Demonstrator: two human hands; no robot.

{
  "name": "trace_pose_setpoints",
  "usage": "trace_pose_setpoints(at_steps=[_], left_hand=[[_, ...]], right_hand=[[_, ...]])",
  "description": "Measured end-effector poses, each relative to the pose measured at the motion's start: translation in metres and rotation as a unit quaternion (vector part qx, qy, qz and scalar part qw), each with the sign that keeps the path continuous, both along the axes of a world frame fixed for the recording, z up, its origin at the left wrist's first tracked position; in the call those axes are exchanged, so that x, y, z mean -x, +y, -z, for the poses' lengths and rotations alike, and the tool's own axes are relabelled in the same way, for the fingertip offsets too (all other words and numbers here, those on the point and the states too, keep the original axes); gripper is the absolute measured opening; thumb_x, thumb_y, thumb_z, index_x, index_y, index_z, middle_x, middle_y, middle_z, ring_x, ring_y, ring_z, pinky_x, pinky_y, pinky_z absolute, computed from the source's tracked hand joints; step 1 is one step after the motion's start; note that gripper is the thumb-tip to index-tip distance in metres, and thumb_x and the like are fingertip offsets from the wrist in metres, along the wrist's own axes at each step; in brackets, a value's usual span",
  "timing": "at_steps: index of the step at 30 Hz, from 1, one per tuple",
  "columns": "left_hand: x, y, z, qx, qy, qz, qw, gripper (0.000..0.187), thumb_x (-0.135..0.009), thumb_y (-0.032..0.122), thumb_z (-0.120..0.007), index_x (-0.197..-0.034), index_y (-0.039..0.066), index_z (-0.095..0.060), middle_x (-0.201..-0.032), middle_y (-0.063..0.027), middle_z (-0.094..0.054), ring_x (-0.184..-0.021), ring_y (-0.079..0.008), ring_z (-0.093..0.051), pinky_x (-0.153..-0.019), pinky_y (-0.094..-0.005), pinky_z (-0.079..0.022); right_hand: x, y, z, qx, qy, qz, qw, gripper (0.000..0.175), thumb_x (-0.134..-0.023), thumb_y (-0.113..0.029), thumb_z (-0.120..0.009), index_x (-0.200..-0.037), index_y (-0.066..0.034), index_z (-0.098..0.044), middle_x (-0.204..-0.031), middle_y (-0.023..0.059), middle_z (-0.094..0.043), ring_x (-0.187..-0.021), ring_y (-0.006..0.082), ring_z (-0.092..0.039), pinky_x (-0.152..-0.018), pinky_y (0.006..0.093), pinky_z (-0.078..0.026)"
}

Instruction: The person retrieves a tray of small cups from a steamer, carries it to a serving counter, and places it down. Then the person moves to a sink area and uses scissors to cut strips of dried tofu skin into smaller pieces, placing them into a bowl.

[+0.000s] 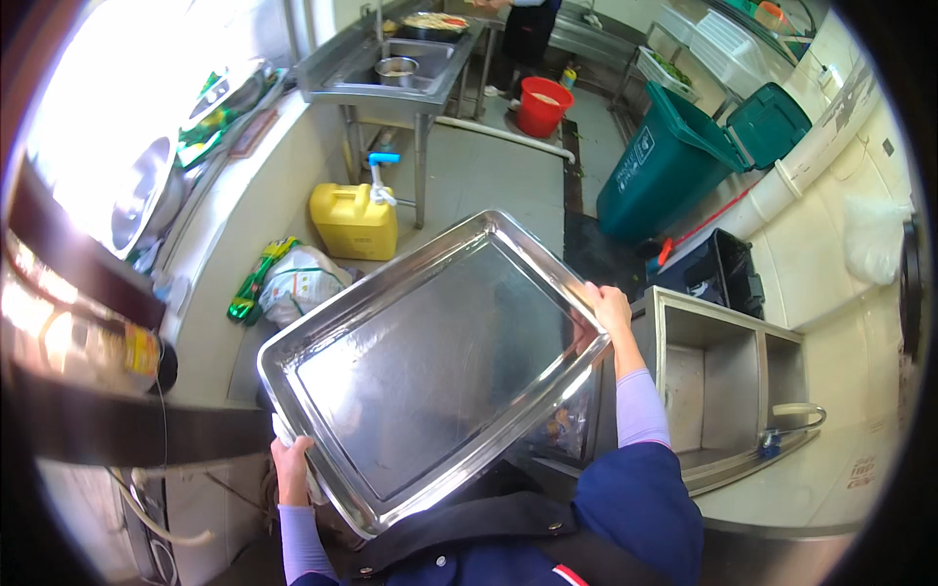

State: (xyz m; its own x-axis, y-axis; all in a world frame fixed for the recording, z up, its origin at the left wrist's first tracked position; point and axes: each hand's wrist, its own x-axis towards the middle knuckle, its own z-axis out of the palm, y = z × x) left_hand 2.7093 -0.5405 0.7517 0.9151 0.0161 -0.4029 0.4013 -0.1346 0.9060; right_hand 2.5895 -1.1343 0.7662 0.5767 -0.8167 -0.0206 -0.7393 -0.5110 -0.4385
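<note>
A large rectangular stainless steel tray [432, 359] is held tilted in front of my body, its shiny inside facing up. My left hand [292, 465] grips the lower left rim, thumb on top, with a white cloth [282, 431] between the hand and the tray. At the opposite short side my right hand [608, 311] holds the rim near the right corner; its fingers are partly hidden. Nothing lies in the tray.
A yellow jerrycan [355, 223] with a pump and a tied white bag [300, 282] stand beyond the tray. Right are a green wheeled bin [659, 168] and a steel sink [707, 388]. Farther off are a red bucket [544, 110], a sink table [432, 95] and another person [529, 33].
</note>
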Motion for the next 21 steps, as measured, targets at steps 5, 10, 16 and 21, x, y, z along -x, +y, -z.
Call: trace_pose_setpoints(at_steps=[5, 10, 16, 21], left_hand=[[-0.104, -0.063, -0.021, -0.021, -0.002, 0.094, 0.995, 0.024, -0.067, 0.004, -0.058, -0.089, -0.006, -0.062, -0.079, -0.0038, -0.062, -0.071, -0.0145, -0.056, -0.066, -0.0289, -0.044], [-0.214, -0.147, -0.059, -0.039, 0.0, 0.139, 0.989, 0.027, -0.064, 0.001, -0.058, -0.091, -0.004, -0.064, -0.08, -0.0044, -0.064, -0.07, -0.0161, -0.059, -0.066, -0.0281, -0.046], [-0.377, -0.294, -0.112, -0.134, -0.145, 0.321, 0.926, 0.023, -0.063, 0.005, -0.06, -0.082, -0.007, -0.062, -0.07, -0.0079, -0.061, -0.062, -0.0184, -0.058, -0.057, -0.0323, -0.046], [-0.477, -0.45, -0.14, -0.198, -0.176, 0.459, 0.848, 0.02, -0.062, 0.009, -0.061, -0.076, -0.006, -0.06, -0.066, -0.0071, -0.058, -0.061, -0.0175, -0.056, -0.056, -0.0332, -0.044]], right_hand=[[-0.014, -0.051, -0.004, -0.004, 0.052, 0.075, 0.996, 0.053, -0.087, -0.054, -0.051, -0.086, -0.0045, -0.07, -0.086, 0.0208, -0.067, -0.085, 0.0385, -0.064, -0.072, 0.0457, -0.049], [-0.009, -0.087, 0.015, -0.031, 0.037, 0.155, 0.987, 0.053, -0.085, -0.051, -0.054, -0.082, -0.0008, -0.069, -0.085, 0.0226, -0.066, -0.085, 0.0386, -0.065, -0.073, 0.0457, -0.05], [-0.018, -0.1, 0.072, -0.101, -0.036, 0.234, 0.966, 0.05, -0.088, -0.046, -0.054, -0.081, 0.0016, -0.068, -0.085, 0.025, -0.065, -0.084, 0.0389, -0.064, -0.072, 0.0446, -0.049], [-0.032, -0.082, 0.116, -0.139, -0.089, 0.346, 0.924, 0.047, -0.089, -0.042, -0.056, -0.086, 0.0036, -0.067, -0.087, 0.0259, -0.065, -0.084, 0.0385, -0.065, -0.074, 0.0442, -0.048]])
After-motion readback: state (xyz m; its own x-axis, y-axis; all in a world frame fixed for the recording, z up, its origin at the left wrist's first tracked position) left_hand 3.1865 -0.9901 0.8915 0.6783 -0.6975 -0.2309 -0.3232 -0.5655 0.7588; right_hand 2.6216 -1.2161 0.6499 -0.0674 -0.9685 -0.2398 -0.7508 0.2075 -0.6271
